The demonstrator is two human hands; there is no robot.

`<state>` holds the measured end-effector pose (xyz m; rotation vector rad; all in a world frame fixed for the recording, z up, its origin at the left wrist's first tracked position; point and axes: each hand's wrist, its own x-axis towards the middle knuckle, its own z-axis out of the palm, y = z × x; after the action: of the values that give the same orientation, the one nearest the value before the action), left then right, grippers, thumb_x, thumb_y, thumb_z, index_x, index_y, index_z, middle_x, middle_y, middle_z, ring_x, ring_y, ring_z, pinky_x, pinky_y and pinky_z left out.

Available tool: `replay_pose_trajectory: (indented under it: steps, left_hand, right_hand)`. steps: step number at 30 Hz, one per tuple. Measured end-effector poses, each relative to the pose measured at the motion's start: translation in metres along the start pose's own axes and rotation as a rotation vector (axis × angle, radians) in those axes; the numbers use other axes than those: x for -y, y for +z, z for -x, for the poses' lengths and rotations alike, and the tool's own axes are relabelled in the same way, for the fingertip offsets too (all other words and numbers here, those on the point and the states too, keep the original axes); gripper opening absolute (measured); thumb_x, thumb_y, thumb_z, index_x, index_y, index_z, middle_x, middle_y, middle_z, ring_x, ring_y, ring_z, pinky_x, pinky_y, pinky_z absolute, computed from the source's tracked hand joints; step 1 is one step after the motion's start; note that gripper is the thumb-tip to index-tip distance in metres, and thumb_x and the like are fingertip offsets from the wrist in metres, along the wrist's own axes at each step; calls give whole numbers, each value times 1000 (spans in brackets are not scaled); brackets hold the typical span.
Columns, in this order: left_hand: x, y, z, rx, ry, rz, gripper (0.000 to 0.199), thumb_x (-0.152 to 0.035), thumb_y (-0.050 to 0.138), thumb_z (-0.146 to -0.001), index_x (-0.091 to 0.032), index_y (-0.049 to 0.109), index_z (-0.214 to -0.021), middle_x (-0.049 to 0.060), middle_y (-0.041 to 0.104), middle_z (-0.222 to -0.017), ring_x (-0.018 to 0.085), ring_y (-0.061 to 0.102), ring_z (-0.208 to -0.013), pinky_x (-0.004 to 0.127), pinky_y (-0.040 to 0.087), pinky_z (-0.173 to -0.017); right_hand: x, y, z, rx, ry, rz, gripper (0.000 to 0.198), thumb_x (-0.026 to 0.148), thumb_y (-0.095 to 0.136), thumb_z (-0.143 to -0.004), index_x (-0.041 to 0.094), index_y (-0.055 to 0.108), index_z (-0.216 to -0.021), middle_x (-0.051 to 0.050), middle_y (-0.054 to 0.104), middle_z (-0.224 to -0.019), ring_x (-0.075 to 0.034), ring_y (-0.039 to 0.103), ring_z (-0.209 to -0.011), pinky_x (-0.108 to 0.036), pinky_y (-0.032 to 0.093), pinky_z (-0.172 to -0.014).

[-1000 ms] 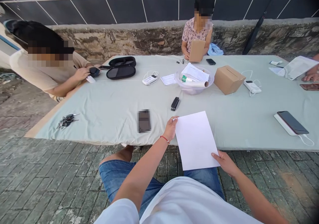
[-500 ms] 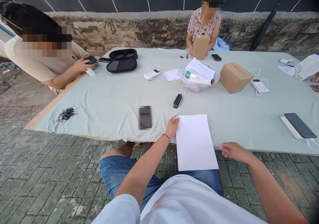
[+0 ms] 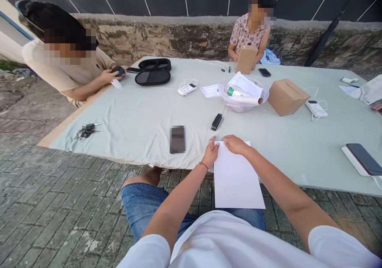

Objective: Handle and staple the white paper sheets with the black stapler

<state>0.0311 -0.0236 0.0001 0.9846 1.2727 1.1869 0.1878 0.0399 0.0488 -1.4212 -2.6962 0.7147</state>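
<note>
A white sheet of paper [image 3: 237,182], perhaps several stacked, lies over the near table edge and reaches down above my lap. Its upper left corner is in my left hand [image 3: 211,153], closed with the thumb on top. My right hand [image 3: 234,144] is at the top edge, just right of the left one, its fingers closed on the paper; the fingertips beneath are partly hidden. Just beyond my hands lies a black stapler [image 3: 216,121], touched by neither. To the left rests a dark, blurred flat rectangular object [image 3: 177,140].
The cloth-covered table [image 3: 134,121] holds keys [image 3: 87,131], an open black case [image 3: 153,77], a plastic bowl of papers [image 3: 229,105], a cardboard box [image 3: 288,97], white corded devices and a phone [image 3: 364,158]. One person [image 3: 71,75] sits left, another [image 3: 247,31] opposite.
My right hand has come from beside the paper's right side up to its top edge, near my left hand. The left hand keeps its hold. The view has shifted slightly.
</note>
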Motion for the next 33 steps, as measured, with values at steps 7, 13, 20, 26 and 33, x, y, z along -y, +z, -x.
replay_pose_trajectory:
  steps: [7,13,20,26,33]
  left_hand:
    - [6,-1,-2,14,-21,55,79,-50,62,-84,-18,31,-150,-2,53,-70,14,47,-59,31,46,-71]
    - [5,-2,-3,6,-23,-18,74,-46,59,-86,-16,34,-149,-1,54,-70,16,51,-64,34,46,-78]
    - [6,-1,-5,1,5,74,69,-40,64,-83,-17,40,-144,7,66,-92,22,61,-92,38,44,-93]
    - [4,-2,-3,-6,-19,118,70,-39,64,-83,-18,39,-145,6,65,-92,21,61,-91,37,44,-93]
    - [-2,-6,-2,59,-58,199,79,-42,64,-83,-21,30,-150,3,63,-88,16,59,-75,33,48,-81]
  right_hand:
    - [4,2,-3,-9,-95,-35,59,3,39,-86,24,52,-139,-5,53,-143,-25,47,-130,-43,39,-107]
    - [7,7,-6,-39,-145,-39,63,-1,37,-81,21,55,-138,-6,55,-141,-24,46,-130,-42,40,-106]
    - [6,12,-7,-35,-163,-28,65,-3,38,-78,22,57,-135,-4,58,-138,-23,50,-127,-40,41,-105]
    - [-1,13,-5,-26,-124,-47,70,-4,36,-77,23,52,-140,-3,55,-142,-21,48,-130,-40,39,-108]
    - [-3,9,-1,-8,-82,-26,68,-3,36,-80,22,51,-141,-4,55,-141,-21,47,-131,-38,38,-108]
